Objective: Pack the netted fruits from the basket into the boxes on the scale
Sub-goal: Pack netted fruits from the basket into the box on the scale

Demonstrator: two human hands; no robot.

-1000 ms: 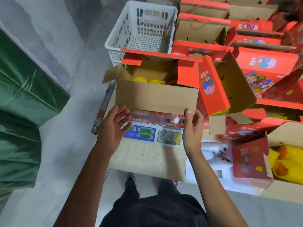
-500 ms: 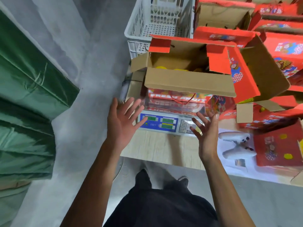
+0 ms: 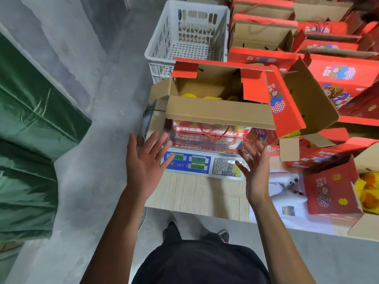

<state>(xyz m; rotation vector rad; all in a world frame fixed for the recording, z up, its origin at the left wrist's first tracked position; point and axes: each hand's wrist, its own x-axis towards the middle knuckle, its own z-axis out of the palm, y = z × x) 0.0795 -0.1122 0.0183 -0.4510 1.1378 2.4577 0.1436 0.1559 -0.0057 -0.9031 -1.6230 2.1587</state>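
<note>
A red cardboard box stands on the scale with all its flaps up. Yellow netted fruits show inside it, mostly hidden behind the near flap. My left hand hovers spread over the scale's left end, palm forward, holding nothing. My right hand hovers over the keypad end, fingers straight and apart. Neither hand touches the box. A white plastic basket stands behind the box and looks empty.
Several red gift boxes crowd the table to the right. At the right edge an open box holds more yellow netted fruits. A white tape gun lies by my right hand. Green tarpaulin covers something on the left, across the concrete floor.
Both hands have let go of the box's near flap and drawn back, fingers spreading open. My view has shifted a little; the box stays on the scale.
</note>
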